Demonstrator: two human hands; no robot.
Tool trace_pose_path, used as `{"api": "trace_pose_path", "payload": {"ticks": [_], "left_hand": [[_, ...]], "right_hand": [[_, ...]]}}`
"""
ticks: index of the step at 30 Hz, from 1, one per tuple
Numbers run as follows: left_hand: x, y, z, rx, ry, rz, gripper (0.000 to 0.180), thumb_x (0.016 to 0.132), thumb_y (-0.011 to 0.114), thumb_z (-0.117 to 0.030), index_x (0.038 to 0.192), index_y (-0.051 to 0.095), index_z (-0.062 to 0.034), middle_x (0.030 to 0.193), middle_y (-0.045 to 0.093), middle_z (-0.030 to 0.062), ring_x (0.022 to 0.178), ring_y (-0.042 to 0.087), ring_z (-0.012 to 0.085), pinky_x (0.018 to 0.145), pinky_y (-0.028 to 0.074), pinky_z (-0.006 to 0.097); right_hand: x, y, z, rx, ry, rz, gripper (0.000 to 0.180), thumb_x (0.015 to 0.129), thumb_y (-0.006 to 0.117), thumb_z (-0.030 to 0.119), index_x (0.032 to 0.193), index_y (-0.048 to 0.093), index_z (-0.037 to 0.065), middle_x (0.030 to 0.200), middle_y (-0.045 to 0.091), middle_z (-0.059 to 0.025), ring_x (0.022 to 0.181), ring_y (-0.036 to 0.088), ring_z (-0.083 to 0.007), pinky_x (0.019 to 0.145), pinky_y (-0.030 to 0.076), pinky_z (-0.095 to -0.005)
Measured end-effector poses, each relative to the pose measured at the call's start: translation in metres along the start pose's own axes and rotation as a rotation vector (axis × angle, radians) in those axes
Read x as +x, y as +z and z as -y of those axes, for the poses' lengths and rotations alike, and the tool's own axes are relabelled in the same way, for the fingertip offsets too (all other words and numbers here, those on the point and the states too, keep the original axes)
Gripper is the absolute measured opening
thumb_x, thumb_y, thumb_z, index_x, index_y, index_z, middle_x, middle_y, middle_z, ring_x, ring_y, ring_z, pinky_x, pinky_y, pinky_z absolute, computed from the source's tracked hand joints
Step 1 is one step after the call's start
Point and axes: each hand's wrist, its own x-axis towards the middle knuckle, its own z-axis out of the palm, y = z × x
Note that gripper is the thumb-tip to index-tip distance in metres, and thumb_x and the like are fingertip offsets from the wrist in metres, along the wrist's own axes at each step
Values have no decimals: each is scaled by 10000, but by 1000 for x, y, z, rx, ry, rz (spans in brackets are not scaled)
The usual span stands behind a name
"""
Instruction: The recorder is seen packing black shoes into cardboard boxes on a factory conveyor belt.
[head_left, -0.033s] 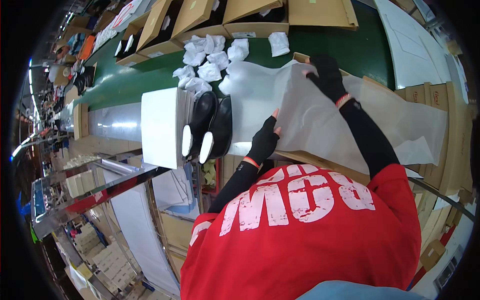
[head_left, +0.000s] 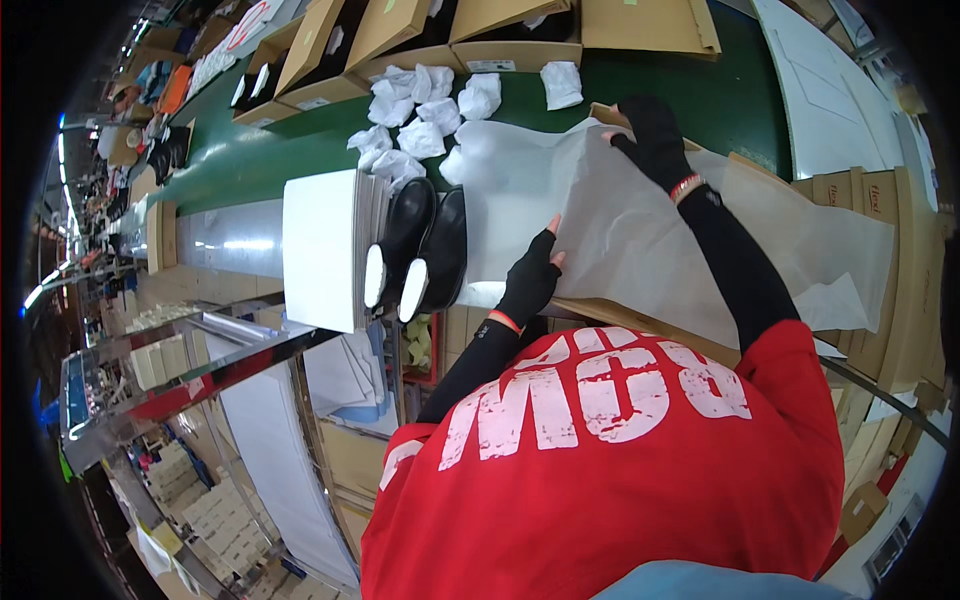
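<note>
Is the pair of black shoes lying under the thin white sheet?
No, the black shoes lie uncovered between the sheet and the white stack.

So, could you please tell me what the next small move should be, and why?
Perhaps smooth the translucent sheet gently with the left hand, because its surface looks rippled between that hand and the right hand, which is at the sheet's far edge and seems well placed to steady it.
</note>
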Motion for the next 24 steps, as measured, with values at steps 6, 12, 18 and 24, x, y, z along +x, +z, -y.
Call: {"api": "trace_pose_path", "payload": {"ticks": [6,12,18,24], "left_hand": [[-13,18,25,-33,-209,45,570,902,536,-140,1436,344,-85,1407,442,174,1275,460,319,1017,400,364],[-4,52,51,-88,-75,32,595,863,579,-168,1421,375,-143,1052,659,106,862,645,210,765,503,341],[-71,0,-42,-163,-196,-130,763,824,656,-300,1467,279,-137,1119,631,147,892,644,274,817,484,378],[-114,-14,-49,-309,-190,-323,676,798,630,-192,1416,363,-129,1197,593,139,965,616,250,863,467,377]], "right_hand": [[58,43,-37,-94,-110,296,280,822,617,165,1090,634,83,1142,608,-189,1135,537,-344,980,407,-413],[56,46,-47,-325,-113,462,336,881,549,259,1175,578,98,1213,544,-188,1178,476,-337,998,368,-415],[15,49,-8,-484,-217,394,445,879,549,327,1246,492,81,1288,462,-195,1239,395,-342,1030,312,-439],[-31,59,26,-507,-253,527,569,878,549,396,1317,406,64,1364,380,-201,1299,314,-348,1063,255,-464]]}}
